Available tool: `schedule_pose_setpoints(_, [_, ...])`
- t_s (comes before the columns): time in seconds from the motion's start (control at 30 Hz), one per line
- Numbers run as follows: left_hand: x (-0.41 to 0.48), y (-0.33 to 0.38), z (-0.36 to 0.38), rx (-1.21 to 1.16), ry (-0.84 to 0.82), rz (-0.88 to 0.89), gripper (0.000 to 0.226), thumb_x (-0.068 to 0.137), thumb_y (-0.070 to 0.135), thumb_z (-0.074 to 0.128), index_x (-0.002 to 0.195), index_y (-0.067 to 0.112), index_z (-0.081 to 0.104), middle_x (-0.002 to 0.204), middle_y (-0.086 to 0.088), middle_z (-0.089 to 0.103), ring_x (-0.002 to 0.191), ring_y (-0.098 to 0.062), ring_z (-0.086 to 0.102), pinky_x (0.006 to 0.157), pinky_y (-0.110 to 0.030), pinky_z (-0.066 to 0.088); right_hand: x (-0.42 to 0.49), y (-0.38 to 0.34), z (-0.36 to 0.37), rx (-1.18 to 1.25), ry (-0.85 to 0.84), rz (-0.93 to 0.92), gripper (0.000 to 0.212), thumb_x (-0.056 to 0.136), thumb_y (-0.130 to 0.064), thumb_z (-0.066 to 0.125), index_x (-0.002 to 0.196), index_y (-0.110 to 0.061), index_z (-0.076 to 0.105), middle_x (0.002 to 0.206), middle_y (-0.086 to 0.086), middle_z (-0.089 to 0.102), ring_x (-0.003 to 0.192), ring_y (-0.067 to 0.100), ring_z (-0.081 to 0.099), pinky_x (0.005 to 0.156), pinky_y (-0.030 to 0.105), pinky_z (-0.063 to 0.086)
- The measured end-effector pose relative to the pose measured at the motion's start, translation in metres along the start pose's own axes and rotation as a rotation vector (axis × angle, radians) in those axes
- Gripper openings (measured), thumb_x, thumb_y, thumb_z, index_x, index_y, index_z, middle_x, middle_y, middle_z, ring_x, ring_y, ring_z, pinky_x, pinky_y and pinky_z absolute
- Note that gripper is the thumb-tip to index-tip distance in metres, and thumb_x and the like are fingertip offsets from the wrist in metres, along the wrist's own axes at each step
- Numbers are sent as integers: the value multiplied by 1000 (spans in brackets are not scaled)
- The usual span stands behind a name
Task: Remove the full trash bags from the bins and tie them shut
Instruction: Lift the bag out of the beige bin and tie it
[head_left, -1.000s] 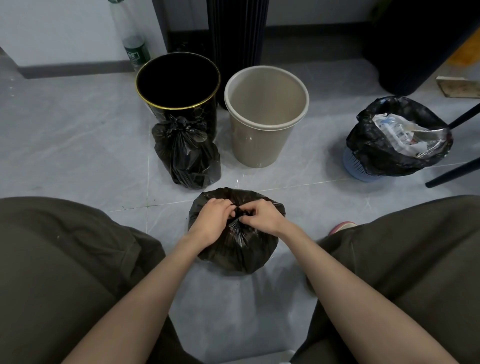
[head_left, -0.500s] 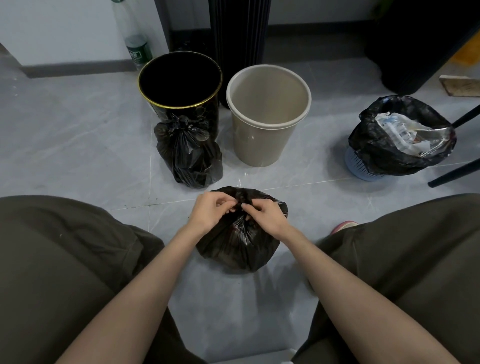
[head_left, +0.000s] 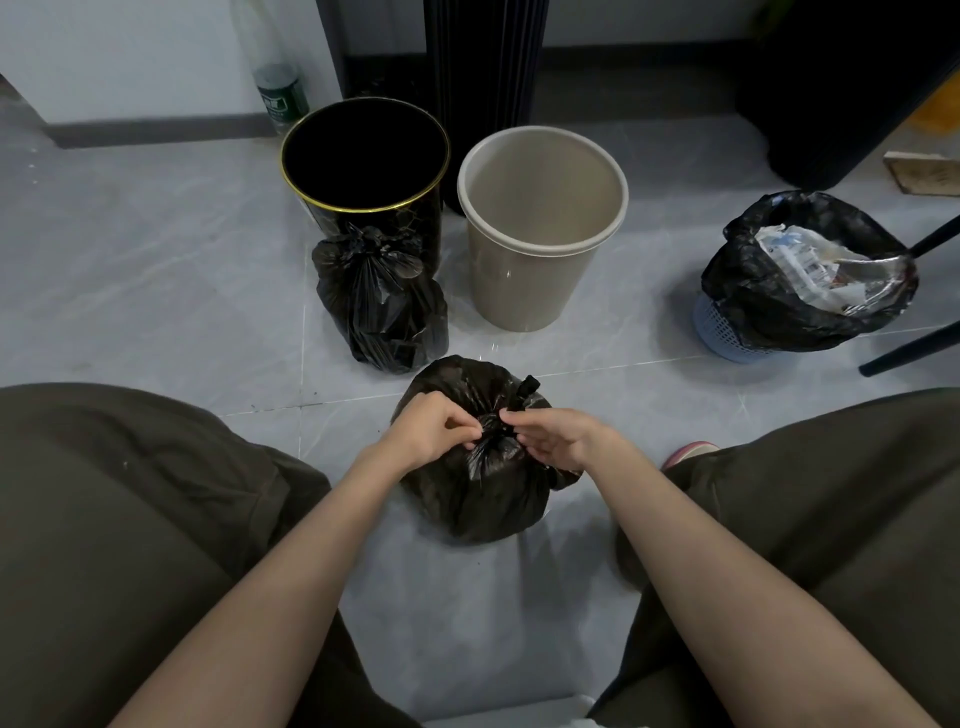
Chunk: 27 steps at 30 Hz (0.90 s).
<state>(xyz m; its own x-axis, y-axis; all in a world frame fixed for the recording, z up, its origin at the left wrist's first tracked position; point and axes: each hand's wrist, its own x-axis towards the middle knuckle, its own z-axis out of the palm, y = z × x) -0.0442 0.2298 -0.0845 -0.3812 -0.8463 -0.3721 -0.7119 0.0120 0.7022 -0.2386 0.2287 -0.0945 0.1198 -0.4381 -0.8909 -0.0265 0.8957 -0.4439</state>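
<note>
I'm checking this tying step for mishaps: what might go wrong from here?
1. The left hand and right hand pinch only the thin gathered neck of the black bag; the plastic might tear or slip before the knot is snug.
2. The tail poking out past the knot looks short, so it may work loose.
3. The open bag in the blue basket is heaped to its rim; lifting it might spill waste.

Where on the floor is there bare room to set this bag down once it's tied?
The widest bare tile lies left of the black bin and tied bag, toward the wall. A narrower strip is open between the beige bin and blue basket. Straight ahead of your left hand and right hand, bag and bins crowd together.
</note>
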Motion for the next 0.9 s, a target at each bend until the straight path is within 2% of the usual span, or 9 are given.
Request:
schedule_pose_setpoints(0.13, [2, -6, -1, 90, -37, -23, 14, 84, 23, 68, 94, 18, 76, 84, 4, 76, 88, -3, 66, 90, -25, 49, 3, 3, 1, 22, 12, -111, 29, 75, -8, 77, 85, -19, 52, 84, -3, 66, 81, 8, 61, 87, 23, 46])
schedule_pose_setpoints(0.23, [3, -8, 1, 146, -77, -39, 13, 85, 27, 67, 93, 21, 76, 84, 8, 75, 88, -5, 66, 88, -29, 50, 4, 4, 3, -109, 40, -233, 21, 71, -2, 79, 72, -16, 63, 71, -4, 70, 75, 11, 65, 88, 25, 51])
schedule_pose_setpoints(0.33, [4, -6, 1, 125, -11, -64, 20, 81, 39, 68, 97, 28, 71, 84, 12, 71, 82, -5, 64, 82, -29, 52, 2, 6, 2, -220, 87, -350, 13, 69, -5, 81, 71, -14, 71, 58, -7, 67, 61, 6, 63, 72, 18, 54])
schedule_pose_setpoints(0.4, [3, -1, 0, 77, 47, -60, 37, 74, 50, 71, 104, 31, 64, 85, 14, 65, 78, -5, 59, 78, -27, 51, 1, 6, 2, -257, 115, -383, 11, 70, -7, 81, 70, -11, 70, 51, -9, 63, 52, 3, 58, 62, 16, 50])
schedule_pose_setpoints(0.5, [4, 7, 4, 182, 36, -13, 46, 73, 53, 70, 113, 32, 61, 99, 11, 60, 86, -8, 57, 80, -28, 50, 1, 6, 5, -231, 92, -391, 8, 72, -6, 79, 77, -6, 73, 60, -2, 68, 64, 12, 63, 75, 25, 54])
schedule_pose_setpoints(0.6, [3, 8, 11, 253, 136, -3, 28, 81, 43, 67, 105, 30, 70, 100, 7, 70, 90, -14, 64, 80, -31, 51, -2, 5, 4, -220, 74, -386, 17, 74, -6, 78, 64, -18, 71, 56, -6, 68, 61, 9, 65, 71, 23, 55])
schedule_pose_setpoints(0.7, [1, 6, 14, 192, 252, 46, 19, 82, 33, 68, 98, 26, 75, 96, 5, 74, 91, -15, 65, 83, -28, 49, -3, 5, 3, -197, 97, -388, 24, 74, -6, 78, 56, -19, 70, 58, -4, 67, 60, 8, 64, 69, 20, 55])
schedule_pose_setpoints(0.8, [1, 6, 15, 255, 258, 150, 18, 83, 32, 67, 98, 27, 75, 94, 6, 72, 90, -16, 57, 85, -32, 47, 0, 7, 1, -42, 30, -300, 6, 79, -8, 74, 82, -11, 69, 76, -1, 68, 75, 10, 63, 81, 22, 52])
schedule_pose_setpoints(0.9, [-2, 7, 17, 310, 209, 204, 18, 84, 31, 65, 99, 27, 75, 94, 7, 70, 89, -15, 53, 82, -31, 47, 1, 8, 0, 29, -43, -153, 6, 84, -13, 69, 84, -17, 64, 89, -5, 67, 84, 5, 62, 82, 17, 45])
